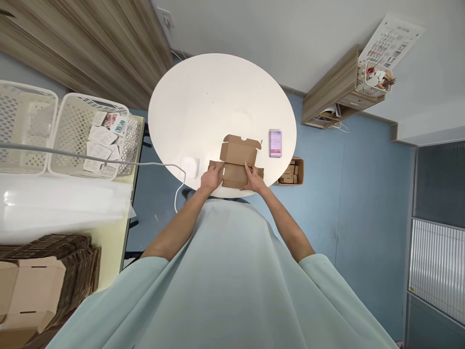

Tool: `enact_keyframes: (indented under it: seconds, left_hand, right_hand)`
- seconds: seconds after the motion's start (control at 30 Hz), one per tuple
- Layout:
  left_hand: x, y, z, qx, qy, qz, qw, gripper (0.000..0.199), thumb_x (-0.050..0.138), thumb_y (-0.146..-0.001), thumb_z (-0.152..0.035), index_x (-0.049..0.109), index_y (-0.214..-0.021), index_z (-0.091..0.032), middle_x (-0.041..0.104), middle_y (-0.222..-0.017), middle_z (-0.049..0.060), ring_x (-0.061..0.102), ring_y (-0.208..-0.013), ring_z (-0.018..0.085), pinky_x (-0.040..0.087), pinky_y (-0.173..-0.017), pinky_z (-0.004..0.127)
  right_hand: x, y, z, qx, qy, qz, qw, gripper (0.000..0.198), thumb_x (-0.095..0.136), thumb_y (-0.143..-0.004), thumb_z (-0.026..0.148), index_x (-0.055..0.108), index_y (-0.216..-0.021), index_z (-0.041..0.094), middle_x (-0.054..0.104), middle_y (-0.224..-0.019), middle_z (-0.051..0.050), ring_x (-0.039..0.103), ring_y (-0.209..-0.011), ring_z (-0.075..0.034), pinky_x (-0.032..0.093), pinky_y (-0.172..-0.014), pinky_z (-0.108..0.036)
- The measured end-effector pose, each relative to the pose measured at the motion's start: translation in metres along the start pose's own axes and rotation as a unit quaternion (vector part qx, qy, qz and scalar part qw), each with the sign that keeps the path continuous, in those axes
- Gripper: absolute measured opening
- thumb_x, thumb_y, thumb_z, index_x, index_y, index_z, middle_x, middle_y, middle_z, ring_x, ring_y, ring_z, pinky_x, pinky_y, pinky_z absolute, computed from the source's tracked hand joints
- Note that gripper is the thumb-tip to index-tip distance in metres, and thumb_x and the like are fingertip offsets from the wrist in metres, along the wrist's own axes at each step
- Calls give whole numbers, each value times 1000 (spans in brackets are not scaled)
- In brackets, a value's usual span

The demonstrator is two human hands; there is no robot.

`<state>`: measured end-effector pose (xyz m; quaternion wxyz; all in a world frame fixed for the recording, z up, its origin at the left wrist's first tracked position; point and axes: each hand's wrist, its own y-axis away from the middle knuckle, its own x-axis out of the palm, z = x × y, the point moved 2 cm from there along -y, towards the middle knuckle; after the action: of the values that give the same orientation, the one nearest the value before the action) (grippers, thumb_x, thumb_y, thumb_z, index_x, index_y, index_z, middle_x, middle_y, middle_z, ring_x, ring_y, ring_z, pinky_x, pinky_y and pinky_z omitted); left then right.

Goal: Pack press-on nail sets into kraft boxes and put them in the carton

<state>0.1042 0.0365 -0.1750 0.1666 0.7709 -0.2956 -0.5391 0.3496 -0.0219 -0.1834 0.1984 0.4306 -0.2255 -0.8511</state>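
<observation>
A partly folded brown cardboard box (238,152) lies near the front edge of the round white table (196,92), its lid panel spread away from me. My left hand (212,178) grips the left side of the box, fingers over the side flap. On the opposite side my right hand (254,178) pinches the right wall, with the thumb toward the inside. To the right of the box rests a phone (275,143) with a lit, blurred screen. A small white square object (190,167) sits left of my left hand, beside a white cable.
At left, a side table (109,242) bears white plastic baskets (69,131) with cards, clear plastic bags (61,201) and stacked flat cardboard (76,257). A carton (298,172) of small boxes stands on the floor by the table. A wooden cabinet (334,87) is against the wall.
</observation>
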Motion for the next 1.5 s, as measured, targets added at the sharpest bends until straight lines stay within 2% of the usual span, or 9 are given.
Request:
enact_keyframes:
  seconds: [0.4,0.63,0.8,0.93,1.0,1.07,1.17,1.3,1.5]
  left_hand:
    - [1,3,-2,5,-18,8,1000,64,58,-101,-28,50,-165,-28,60,-149,16,71,-123,35,58,-98,42]
    - [3,-1,0,14,-1,8,1000,58,55,-103,-27,56,-161,-30,61,-149,15,72,-120,33,59,-96,41]
    - [-1,-2,6,14,44,1,999,56,60,-98,-20,63,-154,-26,69,-138,13,70,-125,32,57,-103,39]
    - [-7,4,22,-78,70,-87,991,59,64,-98,-28,55,-157,-24,62,-150,15,69,-126,33,58,-103,43]
    - [-7,8,32,-146,65,-87,983,55,67,-98,-38,60,-149,-20,60,-150,19,69,-125,36,59,-101,46]
    - [-6,12,39,-172,61,-59,981,42,65,-98,-42,69,-134,-18,63,-144,20,70,-122,38,59,-99,47]
    - [-6,17,44,-158,67,-57,984,29,60,-101,-36,73,-121,-20,69,-138,17,71,-119,35,58,-99,45]
    - [-6,26,37,-144,114,-64,981,25,61,-100,-32,71,-120,-22,78,-126,12,72,-117,31,57,-100,40]
    - [-5,28,10,-73,174,-53,981,40,67,-99,-53,66,-125,-22,76,-136,10,73,-118,28,56,-103,38]
  right_hand:
    - [14,0,-1,1,34,-22,999,155,103,-71,33,-9,-178,34,8,-180,-29,29,-167,-43,53,-117,-59]
    - [-7,-5,-4,26,2,-11,1000,125,93,-85,33,11,-179,40,26,-177,-19,61,-143,-38,53,-117,-52]
    - [-18,-8,4,38,19,-19,999,110,88,-90,32,22,-178,37,32,-175,-18,65,-137,-38,54,-114,-49]
    - [-20,-11,13,37,25,-10,999,110,88,-90,30,22,-178,35,32,-175,-18,63,-140,-38,53,-116,-49]
    - [-20,-14,18,33,27,-4,999,109,88,-90,30,22,-178,35,31,-176,-19,63,-140,-39,53,-116,-49]
    - [-18,-16,22,28,29,1,999,109,88,-90,29,23,-178,35,30,-177,-19,63,-140,-39,53,-116,-49]
    - [-15,-20,26,21,27,5,999,110,88,-90,29,22,-178,36,31,-177,-17,64,-139,-38,54,-115,-49]
    - [-10,-22,24,9,21,5,1000,112,90,-88,31,23,-178,37,34,-175,-17,66,-135,-37,55,-114,-50]
    - [-6,-24,21,5,12,8,1000,117,93,-85,33,21,-178,38,33,-174,-17,67,-134,-38,55,-115,-52]
